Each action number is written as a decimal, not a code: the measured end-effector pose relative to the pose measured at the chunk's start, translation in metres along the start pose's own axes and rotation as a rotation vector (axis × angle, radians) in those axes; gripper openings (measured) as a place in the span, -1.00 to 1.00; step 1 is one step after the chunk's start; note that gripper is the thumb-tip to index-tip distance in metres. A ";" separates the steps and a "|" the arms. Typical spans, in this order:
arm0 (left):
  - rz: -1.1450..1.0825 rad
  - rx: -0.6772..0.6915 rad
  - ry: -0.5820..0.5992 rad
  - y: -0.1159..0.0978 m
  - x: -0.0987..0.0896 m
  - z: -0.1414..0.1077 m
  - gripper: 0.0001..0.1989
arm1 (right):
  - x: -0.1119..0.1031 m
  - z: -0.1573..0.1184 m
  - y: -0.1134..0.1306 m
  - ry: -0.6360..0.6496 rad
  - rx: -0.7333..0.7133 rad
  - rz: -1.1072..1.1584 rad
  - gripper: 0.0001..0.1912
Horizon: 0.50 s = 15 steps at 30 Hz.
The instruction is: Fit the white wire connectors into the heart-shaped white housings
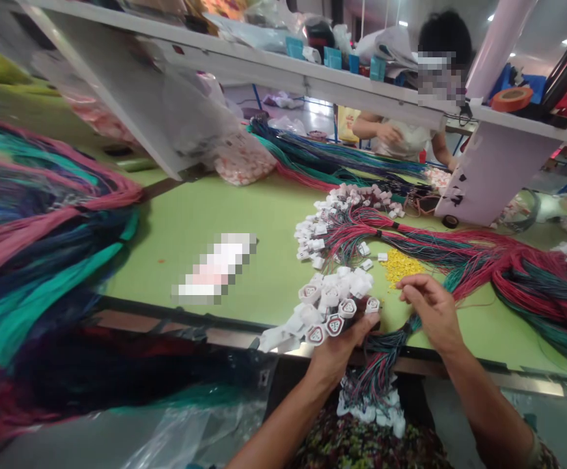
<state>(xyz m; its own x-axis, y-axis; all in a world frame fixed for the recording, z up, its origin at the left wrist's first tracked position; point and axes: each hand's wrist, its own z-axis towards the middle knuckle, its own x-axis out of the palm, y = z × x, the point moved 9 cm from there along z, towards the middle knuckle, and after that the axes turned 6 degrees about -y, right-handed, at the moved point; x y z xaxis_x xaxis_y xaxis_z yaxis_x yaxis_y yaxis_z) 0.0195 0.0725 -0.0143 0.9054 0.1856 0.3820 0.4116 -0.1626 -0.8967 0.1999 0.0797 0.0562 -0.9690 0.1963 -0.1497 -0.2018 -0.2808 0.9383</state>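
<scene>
Green bench (pixel 244 221), connectors (pixel 327 312) in left fingers (pixel 361 326)

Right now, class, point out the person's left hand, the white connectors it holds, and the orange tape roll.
Left hand (pixel 339 352), head view, middle of the hand.
White connectors (pixel 334 324), head view, one connector's end face.
Orange tape roll (pixel 511 99), head view, its outer side.

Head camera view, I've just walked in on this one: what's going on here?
A person at a pale green workbench grips a bunch of white plastic wire connectors in their left hand. Their right hand is raised close to a heap of small yellow parts, beside long red and teal wire bundles. Another person is across the bench, beyond a white shelf.
</scene>
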 end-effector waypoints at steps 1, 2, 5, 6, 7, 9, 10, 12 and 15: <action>-0.004 -0.025 -0.006 0.000 0.000 -0.001 -0.66 | -0.006 0.005 -0.006 -0.009 0.011 -0.058 -0.88; -0.016 -0.053 -0.004 0.001 0.001 -0.003 -0.68 | -0.008 0.009 -0.011 0.026 -0.003 -0.150 -0.91; -0.089 -0.098 0.001 0.001 0.002 -0.004 -0.72 | 0.007 0.012 -0.027 0.273 -0.089 -0.448 -0.92; -0.113 -0.100 0.001 0.001 0.001 -0.003 -0.71 | 0.012 0.011 -0.031 0.336 -0.113 -0.506 -0.88; -0.132 -0.100 0.001 0.002 0.001 -0.003 -0.69 | 0.017 0.010 -0.035 0.371 -0.130 -0.541 -0.86; -0.148 -0.109 0.008 0.004 0.002 -0.002 -0.68 | 0.023 0.011 -0.041 0.393 -0.146 -0.575 -0.85; -0.152 -0.114 0.012 0.005 0.002 -0.002 -0.68 | 0.027 0.011 -0.043 0.400 -0.154 -0.594 -0.86; -0.162 -0.122 0.023 0.006 0.003 -0.002 -0.66 | 0.033 0.013 -0.047 0.413 -0.171 -0.628 -0.89; -0.173 -0.134 0.020 0.007 0.003 -0.002 -0.62 | 0.039 0.016 -0.050 0.420 -0.196 -0.654 -0.90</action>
<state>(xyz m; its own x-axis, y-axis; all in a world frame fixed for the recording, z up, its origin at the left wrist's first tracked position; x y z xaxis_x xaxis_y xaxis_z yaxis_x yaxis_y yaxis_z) 0.0254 0.0696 -0.0185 0.8215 0.2024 0.5331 0.5699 -0.2575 -0.7804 0.1746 0.1160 0.0085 -0.6105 0.0190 -0.7918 -0.7308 -0.3987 0.5540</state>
